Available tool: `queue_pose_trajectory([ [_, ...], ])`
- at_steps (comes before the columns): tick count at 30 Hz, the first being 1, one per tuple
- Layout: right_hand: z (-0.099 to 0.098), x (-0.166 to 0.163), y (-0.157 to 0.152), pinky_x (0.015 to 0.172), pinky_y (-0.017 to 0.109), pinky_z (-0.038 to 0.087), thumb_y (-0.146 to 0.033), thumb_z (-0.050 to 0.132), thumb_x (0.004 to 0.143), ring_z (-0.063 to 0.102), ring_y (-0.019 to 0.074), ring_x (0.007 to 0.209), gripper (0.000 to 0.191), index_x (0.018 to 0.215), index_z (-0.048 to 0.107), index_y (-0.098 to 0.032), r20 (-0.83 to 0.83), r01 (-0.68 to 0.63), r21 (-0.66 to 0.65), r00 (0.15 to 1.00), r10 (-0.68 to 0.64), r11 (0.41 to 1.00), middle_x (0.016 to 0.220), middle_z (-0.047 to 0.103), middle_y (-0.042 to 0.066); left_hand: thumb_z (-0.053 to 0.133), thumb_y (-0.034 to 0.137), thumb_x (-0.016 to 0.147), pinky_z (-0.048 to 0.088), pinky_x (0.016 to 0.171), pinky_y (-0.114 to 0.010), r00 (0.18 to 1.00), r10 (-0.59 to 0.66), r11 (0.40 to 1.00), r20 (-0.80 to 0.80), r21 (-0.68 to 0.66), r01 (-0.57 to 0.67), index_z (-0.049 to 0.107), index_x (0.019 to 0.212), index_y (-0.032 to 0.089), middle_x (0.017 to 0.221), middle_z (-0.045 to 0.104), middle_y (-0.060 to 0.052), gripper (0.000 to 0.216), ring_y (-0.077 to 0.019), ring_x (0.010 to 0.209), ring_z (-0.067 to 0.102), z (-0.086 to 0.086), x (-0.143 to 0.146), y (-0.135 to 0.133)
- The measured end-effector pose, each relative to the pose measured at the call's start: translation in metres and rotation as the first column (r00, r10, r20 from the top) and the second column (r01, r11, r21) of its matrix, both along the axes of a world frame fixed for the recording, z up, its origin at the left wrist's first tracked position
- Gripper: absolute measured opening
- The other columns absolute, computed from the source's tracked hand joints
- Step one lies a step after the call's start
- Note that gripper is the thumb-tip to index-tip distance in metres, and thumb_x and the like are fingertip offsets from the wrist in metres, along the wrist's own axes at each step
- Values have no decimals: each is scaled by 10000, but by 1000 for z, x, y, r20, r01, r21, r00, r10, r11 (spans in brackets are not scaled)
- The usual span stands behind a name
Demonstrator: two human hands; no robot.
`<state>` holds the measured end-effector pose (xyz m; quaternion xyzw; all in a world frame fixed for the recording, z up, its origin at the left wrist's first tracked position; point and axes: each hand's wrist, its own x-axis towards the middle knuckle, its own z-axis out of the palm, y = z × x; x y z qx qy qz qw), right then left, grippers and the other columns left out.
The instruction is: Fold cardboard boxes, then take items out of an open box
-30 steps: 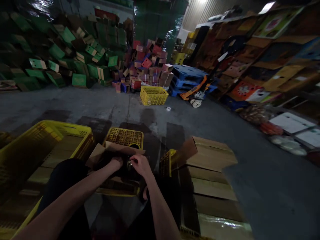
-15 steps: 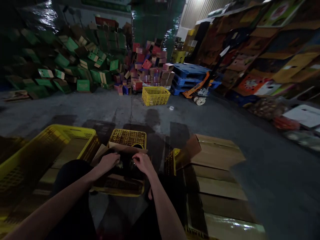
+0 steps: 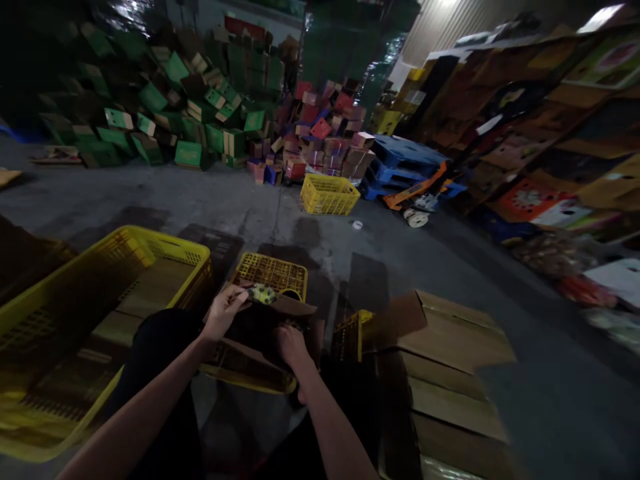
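An open cardboard box (image 3: 289, 305) rests on an upturned yellow crate (image 3: 250, 378) between my knees. At its far left edge my left hand (image 3: 225, 311) is closed, pinching a small yellow-green thing with dark spots (image 3: 262, 293), perhaps a bag or wrapper; its kind is unclear. My right hand (image 3: 291, 344) reaches down into the right side of the box. Its fingertips are lost in the dark there, so what they touch is hidden. A round dark ring-like thing with a yellow rim (image 3: 290, 293) lies just behind the box.
To my left stands a large yellow crate (image 3: 170, 248) with cardboard inside. On my right, a closed-flap carton row (image 3: 453, 373) sits by another yellow crate (image 3: 350, 337). Ahead are a yellow basket (image 3: 330, 195), blue pallets (image 3: 407, 152), a pallet jack (image 3: 417, 200) and heaped green boxes (image 3: 190, 153).
My left hand has come up out of the box to its far left edge with the spotted thing in it. My right hand has gone lower into the box. The view has shifted left.
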<state>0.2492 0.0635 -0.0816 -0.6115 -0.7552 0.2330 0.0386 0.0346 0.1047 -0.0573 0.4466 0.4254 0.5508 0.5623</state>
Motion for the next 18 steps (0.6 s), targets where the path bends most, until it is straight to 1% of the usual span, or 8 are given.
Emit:
queue_pose_trajectory([
  [5,5,9,16,854,284,503,-189,529,915,701,236,1009,220,881,747,-193,-96,37,-14,995,-38,999,1009,760,117,748,467,805,560,945,-441,995,-60,998,75,-17,61,683,877,166,1410,594,-139,316,-326,1243,595,-1,6,9],
  [7,10,14,25,810,316,537,-350,424,1001,717,238,961,340,985,731,-204,-307,162,-47,937,-169,986,1017,761,107,755,447,797,556,947,-455,997,-56,998,58,-6,57,691,868,165,1421,587,-150,299,-337,1243,596,-1,8,11],
  [8,13,17,29,764,332,558,-465,391,1013,727,240,904,419,1031,718,-204,-488,259,-136,823,-292,956,1006,760,109,756,432,794,553,949,-458,998,-58,998,36,7,58,695,860,165,1411,595,-154,282,-341,1244,595,-1,9,11],
  [10,17,18,34,674,341,584,-661,456,941,732,229,785,537,1075,697,-201,-733,350,-389,442,-517,852,969,755,107,759,397,788,542,962,-458,997,-74,996,-15,40,74,704,844,169,1377,620,-152,241,-343,1247,591,0,12,10],
  [11,18,18,35,648,334,589,-697,567,867,728,215,741,552,1082,692,-203,-770,337,-491,265,-581,804,952,751,94,760,383,783,539,967,-455,996,-84,995,-27,52,85,707,841,172,1366,626,-147,225,-341,1248,589,0,13,9],
  [13,17,17,34,646,302,592,-624,774,729,719,185,725,559,1101,688,-216,-784,308,-555,115,-610,772,955,746,57,764,371,772,545,961,-450,995,-94,994,12,47,94,709,887,181,1377,615,-127,228,-332,1248,585,-1,15,7],
  [15,15,16,33,668,282,587,-511,863,651,710,172,753,576,1119,694,-220,-808,335,-517,114,-578,788,972,750,33,755,396,780,564,930,-447,990,-77,997,121,-1,78,700,1022,203,1399,592,-108,314,-322,1241,586,-2,18,5],
  [18,12,18,32,677,291,570,-464,834,662,694,189,769,503,1074,727,-197,-824,387,-420,217,-523,821,914,760,33,758,456,786,572,901,-407,980,-10,993,199,-116,34,645,1231,248,1363,618,-87,504,-298,1224,597,-7,20,3],
])
